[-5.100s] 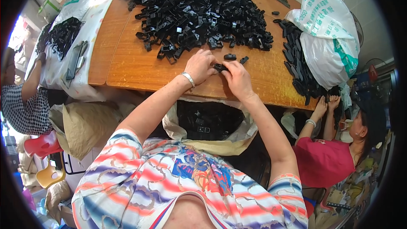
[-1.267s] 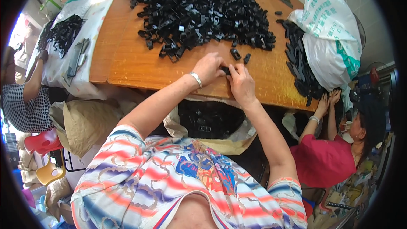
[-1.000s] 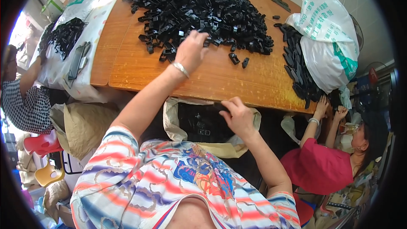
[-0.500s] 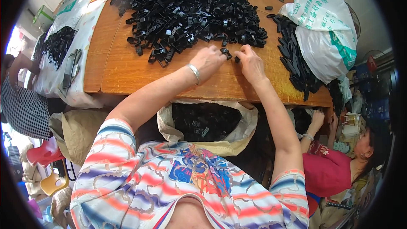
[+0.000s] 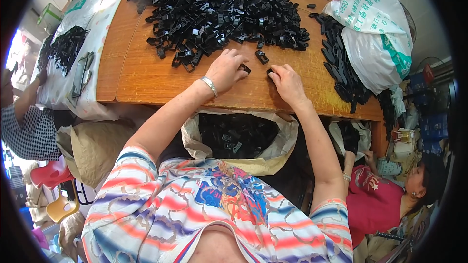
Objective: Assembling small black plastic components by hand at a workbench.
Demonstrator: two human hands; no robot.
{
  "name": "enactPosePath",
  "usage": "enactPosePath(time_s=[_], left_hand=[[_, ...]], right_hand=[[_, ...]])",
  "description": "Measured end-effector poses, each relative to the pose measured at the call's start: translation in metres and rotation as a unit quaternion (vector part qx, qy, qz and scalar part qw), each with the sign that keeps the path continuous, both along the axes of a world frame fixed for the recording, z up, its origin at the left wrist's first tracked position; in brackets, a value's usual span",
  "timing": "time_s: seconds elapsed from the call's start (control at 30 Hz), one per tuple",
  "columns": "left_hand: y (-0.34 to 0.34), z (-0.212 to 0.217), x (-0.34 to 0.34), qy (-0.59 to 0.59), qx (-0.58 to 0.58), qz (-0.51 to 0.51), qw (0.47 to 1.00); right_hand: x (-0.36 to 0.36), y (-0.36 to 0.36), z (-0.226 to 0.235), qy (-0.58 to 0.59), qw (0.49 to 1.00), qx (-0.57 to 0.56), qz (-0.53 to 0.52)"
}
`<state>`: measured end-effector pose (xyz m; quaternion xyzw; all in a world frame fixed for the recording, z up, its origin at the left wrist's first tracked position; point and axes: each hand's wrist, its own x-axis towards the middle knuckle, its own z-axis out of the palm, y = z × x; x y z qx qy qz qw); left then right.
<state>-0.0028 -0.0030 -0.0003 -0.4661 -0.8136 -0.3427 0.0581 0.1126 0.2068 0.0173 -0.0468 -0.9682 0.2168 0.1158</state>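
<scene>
Black piece [image 5: 245, 68] pinched in left fingers [image 5: 238, 59], second piece [image 5: 269, 71] nipped in right fingers [image 5: 281, 71], loose piece [image 5: 262, 57] just beyond, between them

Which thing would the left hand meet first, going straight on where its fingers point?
Seemingly the loose black piece on the table ahead of the left hand, though depth is unclear.

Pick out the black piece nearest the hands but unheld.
The black piece on the table, just beyond the gap between left hand and right hand, which each hold another.
</scene>
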Motion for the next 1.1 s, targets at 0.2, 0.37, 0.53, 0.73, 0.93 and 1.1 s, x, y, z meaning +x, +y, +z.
enactPosePath(time_s=[0.2,0.37,0.53,0.73,0.93,1.1], left_hand=[[-0.005,-0.01,0.0,-0.019,-0.016,-0.005,1.0],[-0.004,-0.009,0.006,0.0,0.002,-0.02,1.0],[-0.012,-0.008,0.004,-0.009,0.009,0.016,1.0],[-0.011,-0.007,0.004,-0.036,-0.022,0.017,0.999],[-0.01,-0.009,0.005,-0.046,-0.021,0.02,0.999],[-0.009,-0.006,0.005,-0.074,-0.032,0.02,0.997]], right_hand=[[0.004,-0.014,-0.001,-0.01,1.0,0.003,-0.014],[0.009,-0.021,0.006,-0.046,0.991,-0.116,-0.05],[0.013,-0.016,0.015,0.053,0.987,0.119,0.093],[0.005,-0.02,0.007,0.029,0.996,-0.027,0.078],[-0.015,-0.051,0.0,0.097,0.99,-0.046,0.086],[-0.015,-0.056,0.005,0.092,0.99,0.002,0.103]])
